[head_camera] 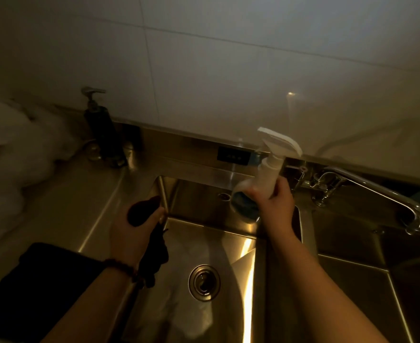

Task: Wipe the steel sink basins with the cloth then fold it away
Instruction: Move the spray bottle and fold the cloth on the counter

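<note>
A steel double sink fills the lower view. The left basin [228, 233] has a round drain [204, 282] at its bottom; the right basin [352, 280] is darker. My left hand [132, 233] hovers over the left basin's left rim, gripping a dark cloth [154, 253] that bunches above my fingers and hangs down toward my wrist. My right hand [275, 206] holds a white trigger spray bottle [265, 172] over the back of the left basin, nozzle aimed left.
A chrome tap [377, 191] swings out over the right basin from the back ledge. A dark pump dispenser [102, 129] stands at the back left on the counter. White crumpled material [13, 154] lies at far left. A dark mat [31, 285] sits on the left drainboard.
</note>
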A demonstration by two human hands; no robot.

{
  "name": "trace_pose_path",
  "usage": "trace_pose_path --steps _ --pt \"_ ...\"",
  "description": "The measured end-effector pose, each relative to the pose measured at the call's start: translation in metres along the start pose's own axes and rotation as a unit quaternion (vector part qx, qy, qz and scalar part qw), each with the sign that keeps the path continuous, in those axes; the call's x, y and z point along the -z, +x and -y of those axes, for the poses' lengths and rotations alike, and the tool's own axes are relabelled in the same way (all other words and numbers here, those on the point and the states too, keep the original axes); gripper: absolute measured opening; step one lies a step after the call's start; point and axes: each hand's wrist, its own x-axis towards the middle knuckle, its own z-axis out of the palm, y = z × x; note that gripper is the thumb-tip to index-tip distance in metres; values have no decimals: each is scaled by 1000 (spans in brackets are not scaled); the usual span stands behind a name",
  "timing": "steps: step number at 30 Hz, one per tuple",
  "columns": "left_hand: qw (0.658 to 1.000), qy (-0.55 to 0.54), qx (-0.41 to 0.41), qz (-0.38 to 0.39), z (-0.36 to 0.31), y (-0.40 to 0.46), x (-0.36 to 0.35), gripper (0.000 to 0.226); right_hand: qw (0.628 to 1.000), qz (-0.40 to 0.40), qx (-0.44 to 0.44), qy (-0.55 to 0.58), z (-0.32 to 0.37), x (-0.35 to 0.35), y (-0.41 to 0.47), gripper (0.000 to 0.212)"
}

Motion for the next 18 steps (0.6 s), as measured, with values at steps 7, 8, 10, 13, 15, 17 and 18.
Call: trace_pose_path --steps 7,8,10,13,15,17,18 --pt "1000 -13 -1 -2 -13 4 26 26 998 40 -34 22 2 -14 -57 54" --pt "1000 -12 -3 -3 -15 6 30 28 998 44 -36 22 3 -18 -62 55" --pt "1000 -9 -14 -4 -18 11 39 30 998 47 -33 19 6 -26 -72 59" --pt "999 -29 -25 0 -21 20 59 34 999 42 -22 14 17 -45 -86 56" --pt "999 -42 -32 3 -21 28 76 35 999 35 -17 9 25 -62 -94 54" --pt "998 -43 -32 16 -20 40 96 30 999 30 -15 1 34 -81 -103 55" --pt "998 -43 -31 21 -19 47 107 25 1000 28 -12 -3 40 -92 -108 58"
